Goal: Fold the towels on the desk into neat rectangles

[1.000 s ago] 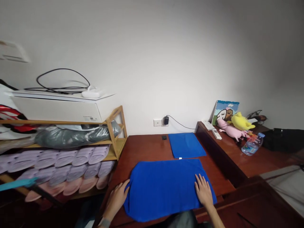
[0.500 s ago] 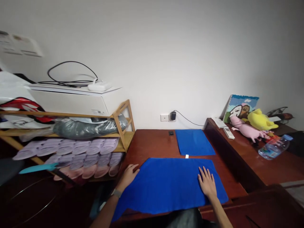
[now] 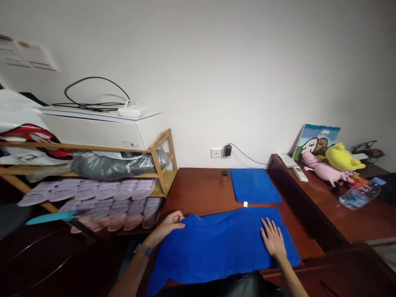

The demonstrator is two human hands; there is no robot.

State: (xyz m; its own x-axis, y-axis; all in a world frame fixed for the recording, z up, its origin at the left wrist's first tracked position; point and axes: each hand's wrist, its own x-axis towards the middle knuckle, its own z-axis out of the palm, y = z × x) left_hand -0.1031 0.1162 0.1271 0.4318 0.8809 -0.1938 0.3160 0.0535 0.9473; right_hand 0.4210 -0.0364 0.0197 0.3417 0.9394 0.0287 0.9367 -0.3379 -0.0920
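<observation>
A blue cloth (image 3: 216, 243) lies spread over the front of the reddish-brown table (image 3: 198, 187), its front left corner drooping past the table edge. My left hand (image 3: 171, 222), with a watch on the wrist, is closed on the cloth's upper left edge, fingers curled and thumb against the fabric. Small creases run in the cloth beside it. On the right part of the same cloth my right hand (image 3: 274, 238) lies flat with fingers spread. Behind it sits a folded blue cloth (image 3: 256, 185) with a small white tag at its front edge.
On the left stands a wooden rack (image 3: 167, 185) with rows of slippers (image 3: 107, 190) and a white box (image 3: 95, 128) on top. A raised side desk (image 3: 365, 225) at the right holds plush toys (image 3: 324, 171), a remote (image 3: 300, 174) and a plastic bottle (image 3: 361, 194).
My left hand has moved slightly right and its fingers have closed on the cloth edge, which now shows folds. My right hand stays flat on the cloth.
</observation>
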